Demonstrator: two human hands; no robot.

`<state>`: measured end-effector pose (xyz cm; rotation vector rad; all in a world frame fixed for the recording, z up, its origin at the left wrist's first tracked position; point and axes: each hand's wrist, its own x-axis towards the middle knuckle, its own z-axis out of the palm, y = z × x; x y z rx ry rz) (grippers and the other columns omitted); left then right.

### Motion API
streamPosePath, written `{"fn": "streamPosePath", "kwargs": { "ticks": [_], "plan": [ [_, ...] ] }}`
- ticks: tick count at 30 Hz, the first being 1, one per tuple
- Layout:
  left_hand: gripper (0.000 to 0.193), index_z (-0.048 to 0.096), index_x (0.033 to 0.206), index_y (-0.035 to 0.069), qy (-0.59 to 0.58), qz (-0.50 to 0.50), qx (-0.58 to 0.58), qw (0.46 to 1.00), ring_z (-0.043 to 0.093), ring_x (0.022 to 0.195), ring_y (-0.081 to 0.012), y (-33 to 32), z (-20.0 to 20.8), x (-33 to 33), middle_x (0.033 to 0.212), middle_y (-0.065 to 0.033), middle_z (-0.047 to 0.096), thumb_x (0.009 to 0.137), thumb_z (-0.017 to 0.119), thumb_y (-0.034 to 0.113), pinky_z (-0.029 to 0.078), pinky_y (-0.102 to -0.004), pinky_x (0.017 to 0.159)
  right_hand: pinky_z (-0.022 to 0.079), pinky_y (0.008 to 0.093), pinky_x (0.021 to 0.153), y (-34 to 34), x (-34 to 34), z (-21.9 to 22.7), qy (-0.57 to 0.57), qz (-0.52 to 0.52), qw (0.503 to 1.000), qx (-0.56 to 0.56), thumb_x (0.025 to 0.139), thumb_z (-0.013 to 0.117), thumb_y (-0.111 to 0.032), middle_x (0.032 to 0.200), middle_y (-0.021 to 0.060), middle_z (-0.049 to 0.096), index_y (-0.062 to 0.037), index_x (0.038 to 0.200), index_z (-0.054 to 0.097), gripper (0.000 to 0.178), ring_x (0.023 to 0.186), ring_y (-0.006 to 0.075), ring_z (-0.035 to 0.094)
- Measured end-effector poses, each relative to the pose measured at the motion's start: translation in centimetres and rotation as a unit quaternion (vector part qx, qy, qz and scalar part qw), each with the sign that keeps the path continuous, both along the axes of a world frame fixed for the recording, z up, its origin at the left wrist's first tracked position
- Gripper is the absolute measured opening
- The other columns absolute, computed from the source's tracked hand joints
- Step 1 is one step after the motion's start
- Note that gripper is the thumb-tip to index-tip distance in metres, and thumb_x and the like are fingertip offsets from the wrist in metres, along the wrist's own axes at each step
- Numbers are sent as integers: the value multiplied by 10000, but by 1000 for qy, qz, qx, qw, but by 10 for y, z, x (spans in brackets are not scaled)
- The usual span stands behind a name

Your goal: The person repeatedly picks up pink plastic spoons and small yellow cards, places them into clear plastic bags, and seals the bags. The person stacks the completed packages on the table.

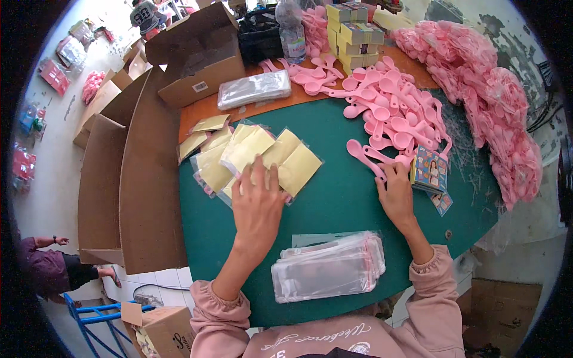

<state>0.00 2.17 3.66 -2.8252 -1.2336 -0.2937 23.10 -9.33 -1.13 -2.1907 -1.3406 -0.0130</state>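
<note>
My left hand (259,200) rests with its fingers spread on a loose pile of clear packets (248,146) that show cream-yellow card backs. Bits of pink show at the packets' edges. On the right, my right hand (396,194) has its thumb and fingers closed at the handle end of a pink plastic spoon (358,152). Beside those fingers stands a stack of small colourful printed cards (428,169), with a loose card (441,204) under its near side. A heap of pink spoons (394,107) spreads beyond my right hand. Between my forearms lie clear plastic bags (328,268).
Cardboard boxes (152,179) line the table's left edge. Across the back are a bundle of clear bags (253,89), a plastic bottle (291,36) and banded card stacks (358,42). Bagged pink spoons (495,95) run down the right side. Another person (54,265) is at the left.
</note>
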Motion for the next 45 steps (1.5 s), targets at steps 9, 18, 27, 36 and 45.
{"fn": "streamPosePath", "kwargs": {
  "ticks": [9,18,27,36,45],
  "plan": [
    [523,336,1329,315,48,-123,18,991,78,1322,-378,38,-34,-11,1449,-31,164,842,437,476,68,-679,964,439,370,675,-1,0,3,67,25,996,51,797,570,-106,868,139,505,-8,910,574,149,794,283,534],
    [322,567,966,82,-154,-292,-300,895,554,853,-274,-64,-21,13,931,-123,530,721,678,259,465,-338,729,447,267,618,-16,6,38,183,6,972,144,836,569,-135,808,75,567,-8,888,568,137,684,143,558],
    [160,552,856,36,-225,-221,-519,794,639,690,-190,-56,-19,16,724,-87,634,774,644,138,490,-289,645,455,230,643,-80,-22,75,397,79,888,220,792,597,-21,852,45,538,-21,984,522,206,759,99,529],
    [124,479,853,0,-256,-265,-583,724,628,858,-159,-36,-6,9,873,-96,645,855,556,98,494,-274,727,458,238,576,-90,-30,68,248,69,966,37,724,622,-27,680,74,573,3,869,546,166,622,110,562],
    [185,476,969,12,-304,-131,-699,634,611,825,-105,-28,-3,12,844,-91,660,848,571,115,474,-232,700,449,206,634,-68,-38,69,312,-1,912,265,813,609,-59,792,46,563,6,947,516,176,726,84,539]
  ]
}}
